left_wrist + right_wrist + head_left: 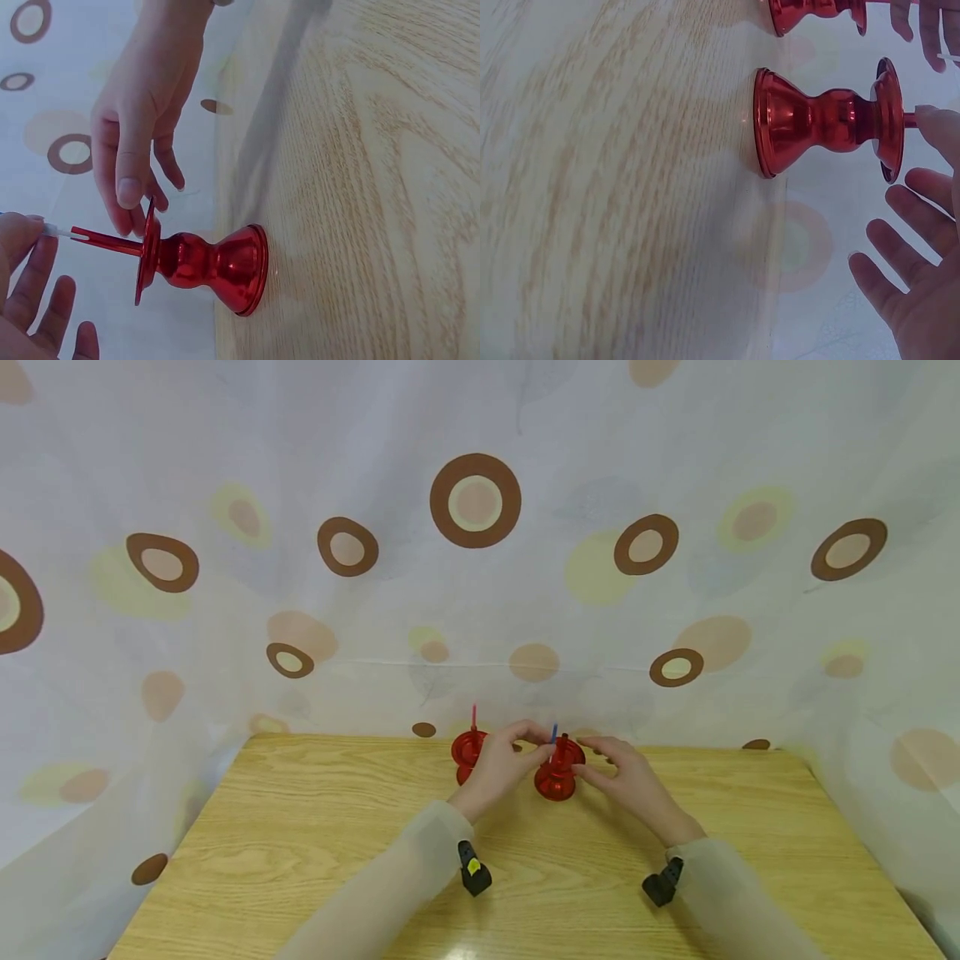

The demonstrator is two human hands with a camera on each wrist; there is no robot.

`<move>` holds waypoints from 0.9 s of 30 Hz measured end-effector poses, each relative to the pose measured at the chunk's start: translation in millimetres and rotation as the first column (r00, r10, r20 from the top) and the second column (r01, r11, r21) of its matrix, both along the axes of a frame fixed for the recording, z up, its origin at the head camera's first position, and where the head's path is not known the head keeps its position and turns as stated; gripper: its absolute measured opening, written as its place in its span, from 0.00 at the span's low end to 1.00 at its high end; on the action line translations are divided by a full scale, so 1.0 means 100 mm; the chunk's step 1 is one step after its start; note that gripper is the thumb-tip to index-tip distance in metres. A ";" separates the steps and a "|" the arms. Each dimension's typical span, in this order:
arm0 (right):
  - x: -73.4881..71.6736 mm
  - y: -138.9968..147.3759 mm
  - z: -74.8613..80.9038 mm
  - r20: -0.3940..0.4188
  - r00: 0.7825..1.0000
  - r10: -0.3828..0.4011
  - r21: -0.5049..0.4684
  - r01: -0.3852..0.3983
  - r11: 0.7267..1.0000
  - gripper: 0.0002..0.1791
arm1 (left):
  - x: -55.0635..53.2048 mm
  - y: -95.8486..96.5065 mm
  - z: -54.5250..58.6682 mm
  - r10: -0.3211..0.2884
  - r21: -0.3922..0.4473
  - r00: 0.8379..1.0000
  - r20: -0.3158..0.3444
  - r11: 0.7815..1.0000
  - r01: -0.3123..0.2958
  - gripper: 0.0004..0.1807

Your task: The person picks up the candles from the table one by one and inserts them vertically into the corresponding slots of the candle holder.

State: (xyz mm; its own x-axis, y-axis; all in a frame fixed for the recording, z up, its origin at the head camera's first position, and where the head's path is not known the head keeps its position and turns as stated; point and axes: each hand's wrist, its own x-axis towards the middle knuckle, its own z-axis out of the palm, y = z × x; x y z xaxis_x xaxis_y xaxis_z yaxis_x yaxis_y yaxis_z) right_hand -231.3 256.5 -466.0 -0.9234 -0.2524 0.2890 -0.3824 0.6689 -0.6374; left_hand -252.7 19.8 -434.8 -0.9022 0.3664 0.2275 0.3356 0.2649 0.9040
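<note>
A shiny red candle holder (556, 787) stands upright on the table, with a round dish and a thin split tube on top, plainest in the left wrist view. My left hand (498, 767) pinches a thin blue stick between thumb and fingertips. The stick's white lower end (57, 230) is at the mouth of the split tube; whether it has entered, I cannot tell. Beside the dish is my right hand (628, 777), its fingers spread and slightly bent, holding nothing. Its thumb comes close to the tube in the right wrist view; contact is unclear.
A second red holder (467, 750) carrying a pink stick (474, 717) stands to the left, partly hidden behind my left hand. Both are near the back edge of the wooden table (337, 827), close to a patterned curtain (390, 610).
</note>
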 end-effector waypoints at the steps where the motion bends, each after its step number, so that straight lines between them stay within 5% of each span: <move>1: -0.01 0.00 -0.01 -0.004 1.000 0.009 -0.001 -0.009 1.000 0.27 | -0.01 0.01 0.00 0.001 0.000 1.000 -0.007 1.000 -0.001 0.04; 27: -0.09 0.00 -0.13 -0.033 0.998 0.052 -0.028 -0.053 0.998 0.27 | -0.13 0.14 0.06 0.019 0.056 1.000 -0.018 0.998 -0.018 0.06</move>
State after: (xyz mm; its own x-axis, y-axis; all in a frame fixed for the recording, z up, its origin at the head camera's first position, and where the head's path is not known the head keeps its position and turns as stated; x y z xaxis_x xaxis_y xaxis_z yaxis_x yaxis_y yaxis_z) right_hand -240.7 256.5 -478.8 -0.8994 -0.2913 0.3260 -0.4368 0.6292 -0.6429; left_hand -265.6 34.0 -428.7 -0.9041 0.3363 0.2636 0.3476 0.2203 0.9114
